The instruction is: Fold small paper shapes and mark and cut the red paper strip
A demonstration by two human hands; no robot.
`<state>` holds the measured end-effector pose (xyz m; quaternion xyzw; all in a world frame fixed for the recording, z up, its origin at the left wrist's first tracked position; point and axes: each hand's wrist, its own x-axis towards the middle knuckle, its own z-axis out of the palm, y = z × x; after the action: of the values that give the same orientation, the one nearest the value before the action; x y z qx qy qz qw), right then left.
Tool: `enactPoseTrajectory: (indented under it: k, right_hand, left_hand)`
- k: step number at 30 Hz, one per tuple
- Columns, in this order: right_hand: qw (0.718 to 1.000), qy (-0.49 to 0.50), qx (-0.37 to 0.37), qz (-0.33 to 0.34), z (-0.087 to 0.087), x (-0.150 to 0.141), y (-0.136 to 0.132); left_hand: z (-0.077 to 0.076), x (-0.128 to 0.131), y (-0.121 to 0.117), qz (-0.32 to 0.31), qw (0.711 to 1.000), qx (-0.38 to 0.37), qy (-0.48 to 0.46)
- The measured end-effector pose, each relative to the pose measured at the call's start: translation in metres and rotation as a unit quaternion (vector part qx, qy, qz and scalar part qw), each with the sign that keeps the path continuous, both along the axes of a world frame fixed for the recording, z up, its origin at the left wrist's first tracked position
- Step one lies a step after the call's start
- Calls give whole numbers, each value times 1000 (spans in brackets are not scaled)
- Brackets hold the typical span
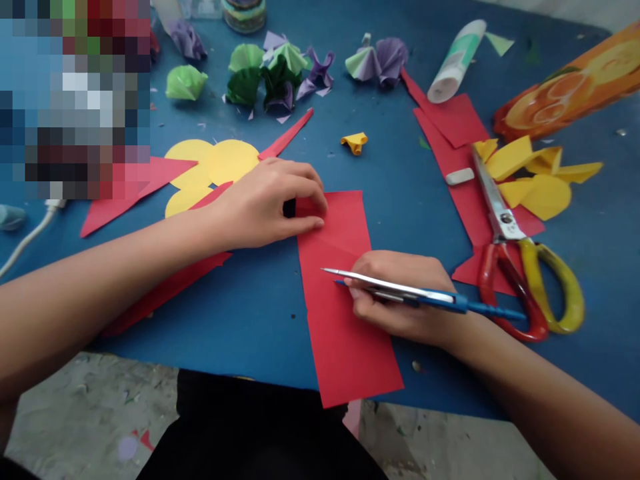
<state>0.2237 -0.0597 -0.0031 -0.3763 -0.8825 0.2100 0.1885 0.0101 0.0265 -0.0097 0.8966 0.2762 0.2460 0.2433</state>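
The red paper [345, 360] lies nearest, its corner overhanging the table edge; I judge it light, thin and easily creased, best held flat by its margins. My right hand [410, 271] is clamped around a drawing compass [447, 301], probably stiff, slick and best pinched near the hinge. My left hand [273, 203], thumb and fingers apart, rests at the paper's far end. Beyond: blue table [250, 287], scissors [507, 228], folded paper flowers [243, 85]; grey floor [425, 440] below.
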Motion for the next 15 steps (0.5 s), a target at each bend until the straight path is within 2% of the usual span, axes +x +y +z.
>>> enactPoseTrajectory:
  k: [3, 7, 10, 15]
  right_hand:
    - [1000, 15, 10, -7, 2, 1, 0]
    - [999, 25, 4, 38, 3, 2, 1]
    - [999, 16, -10, 28, 3, 1, 1]
    - [999, 31, 6, 26, -2, 2, 0]
  left_hand:
    - [0, 0, 0, -1, 1000, 2, -2]
    - [0, 0, 1, -3, 1000, -1, 4]
    - [1, 0, 1, -5, 1000, -2, 4]
    - [0, -1, 1, -7, 1000, 3, 1]
